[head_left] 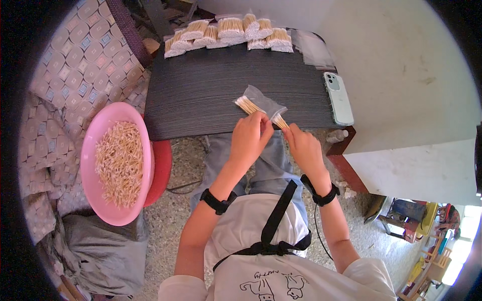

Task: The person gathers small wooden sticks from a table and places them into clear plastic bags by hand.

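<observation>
Over the near edge of the dark table, my left hand (251, 133) pinches a small clear plastic bag (264, 102) by its near side. One bundle of wooden-stick cotton swabs (247, 106) lies at the bag's left end; whether all of it is inside is hard to see. My right hand (305, 148) is closed on the lower ends of a second bundle of swabs (279, 121). Its white tips are at the bag's near right edge, close to my left fingertips. My palms and some fingertips are hidden.
Several filled bags of swabs (231, 29) are piled along the table's (201, 90) far edge. Flat empty bags (314, 49) lie far right, a white phone (339, 98) at the right edge. Left, a pink basin (88, 165) of loose swabs rests on a red stool (161, 168).
</observation>
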`<action>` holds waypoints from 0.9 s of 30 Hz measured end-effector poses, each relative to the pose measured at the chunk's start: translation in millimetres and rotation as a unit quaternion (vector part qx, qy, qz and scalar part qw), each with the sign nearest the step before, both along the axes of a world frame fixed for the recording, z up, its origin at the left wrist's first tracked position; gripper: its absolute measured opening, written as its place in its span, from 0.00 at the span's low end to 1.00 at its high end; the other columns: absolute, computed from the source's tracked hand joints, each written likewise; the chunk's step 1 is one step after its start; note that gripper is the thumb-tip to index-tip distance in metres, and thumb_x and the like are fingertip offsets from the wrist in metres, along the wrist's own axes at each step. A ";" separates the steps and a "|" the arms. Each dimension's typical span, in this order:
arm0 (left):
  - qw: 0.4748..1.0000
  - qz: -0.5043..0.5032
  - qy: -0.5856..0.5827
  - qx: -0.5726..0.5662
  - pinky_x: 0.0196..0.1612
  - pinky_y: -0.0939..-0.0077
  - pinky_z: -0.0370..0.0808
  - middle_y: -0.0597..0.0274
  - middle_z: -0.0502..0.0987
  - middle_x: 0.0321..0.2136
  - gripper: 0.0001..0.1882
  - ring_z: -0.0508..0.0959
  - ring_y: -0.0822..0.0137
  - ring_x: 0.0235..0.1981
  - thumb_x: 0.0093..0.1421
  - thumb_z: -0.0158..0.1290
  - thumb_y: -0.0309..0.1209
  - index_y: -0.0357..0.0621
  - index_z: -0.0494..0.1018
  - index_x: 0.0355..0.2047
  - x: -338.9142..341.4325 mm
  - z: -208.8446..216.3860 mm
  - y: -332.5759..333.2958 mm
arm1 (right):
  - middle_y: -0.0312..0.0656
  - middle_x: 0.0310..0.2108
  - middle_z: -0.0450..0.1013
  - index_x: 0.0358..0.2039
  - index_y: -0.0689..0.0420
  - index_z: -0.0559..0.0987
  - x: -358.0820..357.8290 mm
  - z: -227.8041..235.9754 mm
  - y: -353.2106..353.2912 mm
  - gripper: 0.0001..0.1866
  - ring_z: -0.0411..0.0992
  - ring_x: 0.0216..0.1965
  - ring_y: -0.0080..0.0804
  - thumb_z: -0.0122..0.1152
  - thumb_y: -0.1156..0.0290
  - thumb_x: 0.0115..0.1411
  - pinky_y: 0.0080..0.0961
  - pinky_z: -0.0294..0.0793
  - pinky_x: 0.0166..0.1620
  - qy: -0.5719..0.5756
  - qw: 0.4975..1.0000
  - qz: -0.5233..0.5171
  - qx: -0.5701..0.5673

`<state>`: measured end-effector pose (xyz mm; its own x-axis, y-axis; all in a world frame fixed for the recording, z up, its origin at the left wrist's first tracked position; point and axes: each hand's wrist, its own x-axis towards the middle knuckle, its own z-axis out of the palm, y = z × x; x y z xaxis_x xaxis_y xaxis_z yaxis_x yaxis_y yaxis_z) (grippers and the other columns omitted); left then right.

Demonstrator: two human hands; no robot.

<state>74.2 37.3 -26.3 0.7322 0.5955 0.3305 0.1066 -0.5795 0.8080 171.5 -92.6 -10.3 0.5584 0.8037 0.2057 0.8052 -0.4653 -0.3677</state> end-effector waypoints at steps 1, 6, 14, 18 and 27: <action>1.000 0.001 0.000 0.000 0.29 0.68 0.69 0.56 0.73 0.21 0.07 0.74 0.59 0.24 0.52 0.55 0.27 0.38 0.69 0.27 -0.7 -1.0 0.8 | 0.49 0.14 0.70 0.27 0.55 0.69 -0.6 -0.4 0.3 0.15 0.72 0.18 0.49 0.45 0.58 0.64 0.41 0.70 0.19 0.000 1.000 0.001 0.000; 0.969 0.031 -0.006 0.247 0.46 0.61 0.68 0.51 0.71 0.41 0.06 0.71 0.54 0.44 0.53 0.53 0.26 0.39 0.67 0.27 -0.2 7.0 2.2 | 0.48 0.14 0.71 0.27 0.55 0.69 0.9 0.2 0.2 0.15 0.73 0.18 0.46 0.45 0.57 0.64 0.38 0.71 0.18 -0.055 0.997 0.008 -0.053; 0.964 -0.024 0.006 0.263 0.61 0.54 0.57 0.45 0.68 0.47 0.08 0.65 0.48 0.54 0.55 0.52 0.27 0.36 0.66 0.31 2.7 -10.6 10.8 | 0.52 0.18 0.70 0.26 0.59 0.70 9.7 2.9 8.6 0.16 0.71 0.24 0.53 0.45 0.60 0.64 0.44 0.68 0.26 0.043 0.998 0.022 -0.052; 0.982 -0.026 -0.032 0.182 0.57 0.56 0.61 0.45 0.70 0.46 0.09 0.67 0.47 0.52 0.55 0.51 0.26 0.35 0.66 0.35 4.2 0.9 6.4 | 0.54 0.19 0.72 0.25 0.58 0.72 16.1 3.3 13.3 0.20 0.73 0.25 0.54 0.41 0.57 0.65 0.44 0.72 0.26 0.058 0.996 0.074 0.000; 0.977 -0.005 -0.031 0.212 0.54 0.57 0.64 0.49 0.73 0.42 0.08 0.71 0.50 0.46 0.57 0.49 0.23 0.36 0.66 0.36 7.5 -14.2 14.8 | 0.51 0.18 0.73 0.27 0.57 0.72 8.7 6.7 27.1 0.18 0.74 0.23 0.50 0.42 0.57 0.65 0.41 0.73 0.24 -0.016 0.997 0.008 -0.077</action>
